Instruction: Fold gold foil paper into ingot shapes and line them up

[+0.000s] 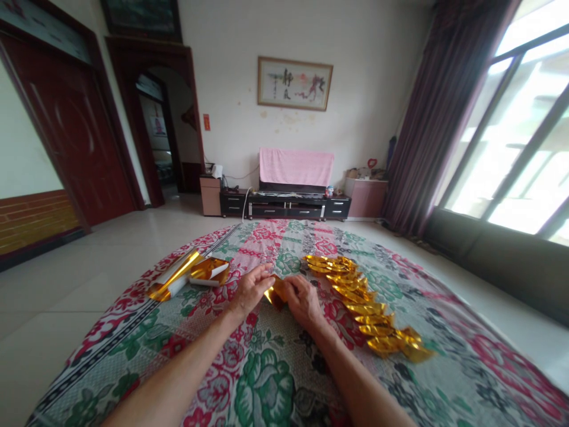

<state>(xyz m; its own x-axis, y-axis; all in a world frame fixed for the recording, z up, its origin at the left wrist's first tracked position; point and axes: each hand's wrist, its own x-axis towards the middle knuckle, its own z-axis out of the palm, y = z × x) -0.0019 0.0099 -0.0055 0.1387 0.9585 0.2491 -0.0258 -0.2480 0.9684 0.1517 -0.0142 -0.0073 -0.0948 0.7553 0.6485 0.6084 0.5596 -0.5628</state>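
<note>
Near the middle of the patterned cloth, a small piece of gold foil paper (276, 295) is between my two hands. My left hand (252, 289) holds its left edge between thumb and fingers. My right hand (303, 298) has its fingers bent round the right side of the same piece. To the right, several folded gold shapes (362, 299) lie in a slanting double row. On the left rest a rolled gold-and-white sheet (175, 276) and a curled stack of gold paper (210, 271) with white undersides.
The round surface under the flowered cloth (262, 385) fills the foreground. Beyond it stand a low black cabinet (287, 210) with a pink cloth (296, 166) above it, and a side cabinet (368, 198). A dark curtain (435, 112) hangs at the right by the window.
</note>
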